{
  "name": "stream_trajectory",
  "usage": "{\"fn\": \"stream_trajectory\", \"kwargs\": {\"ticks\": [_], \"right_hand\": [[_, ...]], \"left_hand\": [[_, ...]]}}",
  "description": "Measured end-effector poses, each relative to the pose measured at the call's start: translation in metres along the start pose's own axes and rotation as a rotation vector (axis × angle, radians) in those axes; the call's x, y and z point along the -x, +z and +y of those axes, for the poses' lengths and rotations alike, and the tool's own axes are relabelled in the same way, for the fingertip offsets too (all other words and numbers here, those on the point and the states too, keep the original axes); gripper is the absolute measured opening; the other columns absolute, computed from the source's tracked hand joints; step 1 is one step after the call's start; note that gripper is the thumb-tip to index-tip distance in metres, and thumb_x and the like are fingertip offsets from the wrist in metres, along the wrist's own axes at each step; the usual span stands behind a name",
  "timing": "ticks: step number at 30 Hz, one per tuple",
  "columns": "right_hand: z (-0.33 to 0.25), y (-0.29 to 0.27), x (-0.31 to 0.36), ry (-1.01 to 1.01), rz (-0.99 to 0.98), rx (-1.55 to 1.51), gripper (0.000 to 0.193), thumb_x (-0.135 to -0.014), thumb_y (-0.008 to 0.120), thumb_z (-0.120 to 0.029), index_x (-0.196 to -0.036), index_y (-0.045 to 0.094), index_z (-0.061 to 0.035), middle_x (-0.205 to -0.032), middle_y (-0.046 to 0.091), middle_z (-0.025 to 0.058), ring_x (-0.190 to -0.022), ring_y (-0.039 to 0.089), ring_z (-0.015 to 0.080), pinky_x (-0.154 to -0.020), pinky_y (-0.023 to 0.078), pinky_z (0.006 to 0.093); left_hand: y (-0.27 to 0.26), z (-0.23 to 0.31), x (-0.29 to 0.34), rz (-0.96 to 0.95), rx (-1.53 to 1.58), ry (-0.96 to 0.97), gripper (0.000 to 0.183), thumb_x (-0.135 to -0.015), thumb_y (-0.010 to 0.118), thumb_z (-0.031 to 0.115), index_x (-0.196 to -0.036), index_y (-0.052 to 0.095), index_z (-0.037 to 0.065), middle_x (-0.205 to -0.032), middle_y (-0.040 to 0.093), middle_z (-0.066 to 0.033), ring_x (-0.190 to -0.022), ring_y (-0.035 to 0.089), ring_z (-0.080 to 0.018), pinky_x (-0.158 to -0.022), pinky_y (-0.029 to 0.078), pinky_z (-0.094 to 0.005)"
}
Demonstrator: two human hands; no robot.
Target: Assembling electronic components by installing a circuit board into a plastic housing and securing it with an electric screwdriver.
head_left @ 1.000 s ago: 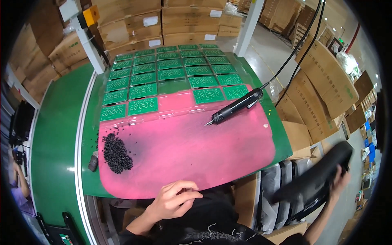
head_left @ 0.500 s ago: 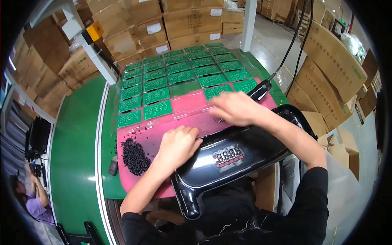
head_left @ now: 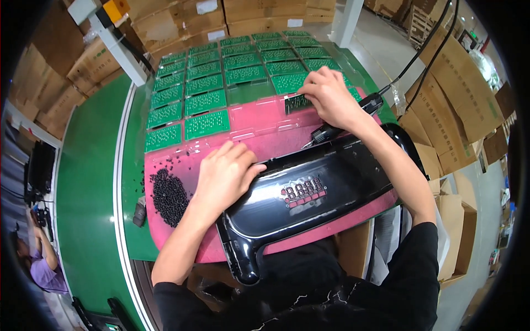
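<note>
A glossy black plastic housing (head_left: 342, 171) with a digit-shaped cutout window lies in front of me on a pink mat (head_left: 259, 132). My left hand (head_left: 229, 168) is at its upper left edge, fingers curled and thumb on the rim. My right hand (head_left: 331, 99) pinches a circuit board (head_left: 297, 103) by its right end. The board stands tilted on edge, its dark face toward me, over the clear tray. Beneath that wrist lies a black electric screwdriver (head_left: 326, 134), its tip pointing at the housing's far edge.
Rows of green circuit boards (head_left: 204, 102) sit in a clear tray beyond the mat. A pile of small black screws (head_left: 170, 196) is left of my left hand. A green bench (head_left: 91, 182) runs along the left; a person (head_left: 47, 265) works there. Cardboard boxes (head_left: 265, 11) stand behind.
My right hand has moved away from the screwdriver's tip to the tray and lifted a circuit board on edge. My left hand stays by the housing. The view has shifted slightly.
</note>
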State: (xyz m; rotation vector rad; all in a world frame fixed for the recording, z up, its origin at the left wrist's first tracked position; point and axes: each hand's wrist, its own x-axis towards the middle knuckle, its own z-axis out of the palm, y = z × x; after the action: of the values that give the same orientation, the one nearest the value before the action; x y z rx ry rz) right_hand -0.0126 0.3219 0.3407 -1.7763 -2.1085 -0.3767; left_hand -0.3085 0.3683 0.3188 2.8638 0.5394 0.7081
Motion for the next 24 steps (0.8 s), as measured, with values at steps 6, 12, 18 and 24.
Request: {"fn": "stream_trajectory", "kwargs": {"ticks": [6,12,18,24], "right_hand": [[-0.082,-0.05,0.018,-0.34,0.279,0.024,0.04,-0.067,0.065,-0.005,-0.106,0.072,-0.0124,-0.101,0.062,0.0006,-0.098,0.054,0.0237,-0.085,0.043,0.0378],[-0.108,-0.051,0.043,-0.551,0.483,0.113,0.041,-0.06,0.069,-0.02,-0.101,0.076,-0.012,-0.099,0.062,-0.0019,-0.093,0.049,0.0194,-0.079,0.041,0.0358],[-0.088,-0.077,0.061,0.015,0.1,-0.388,0.049,-0.073,0.081,-0.022,-0.116,0.065,-0.0074,-0.116,0.061,0.0088,-0.108,0.052,0.0308,-0.097,0.041,0.0406],[-0.085,-0.076,0.111,0.312,-0.217,-0.756,0.01,-0.082,0.068,-0.005,-0.088,0.069,0.0014,-0.067,0.064,0.0118,-0.057,0.065,0.0174,-0.057,0.05,0.0278]], "left_hand": [[-0.021,0.013,0.002,0.24,0.49,-0.177,0.066,-0.073,0.083,0.027,-0.126,0.057,0.0,-0.106,0.066,-0.0146,-0.095,0.061,-0.029,-0.084,0.05,-0.041],[-0.02,0.025,0.014,-0.001,1.046,-0.383,0.059,-0.072,0.083,0.022,-0.123,0.062,0.001,-0.102,0.065,-0.0065,-0.085,0.058,-0.0129,-0.077,0.048,-0.026],[-0.029,0.023,0.006,0.156,0.418,0.123,0.067,-0.057,0.087,0.015,-0.118,0.065,0.001,-0.107,0.067,-0.0132,-0.093,0.064,-0.0278,-0.084,0.052,-0.0371],[-0.021,0.039,0.008,-0.059,0.426,0.273,0.069,-0.054,0.09,0.023,-0.115,0.066,-0.001,-0.102,0.068,-0.0131,-0.09,0.064,-0.0312,-0.078,0.053,-0.0397]]}}
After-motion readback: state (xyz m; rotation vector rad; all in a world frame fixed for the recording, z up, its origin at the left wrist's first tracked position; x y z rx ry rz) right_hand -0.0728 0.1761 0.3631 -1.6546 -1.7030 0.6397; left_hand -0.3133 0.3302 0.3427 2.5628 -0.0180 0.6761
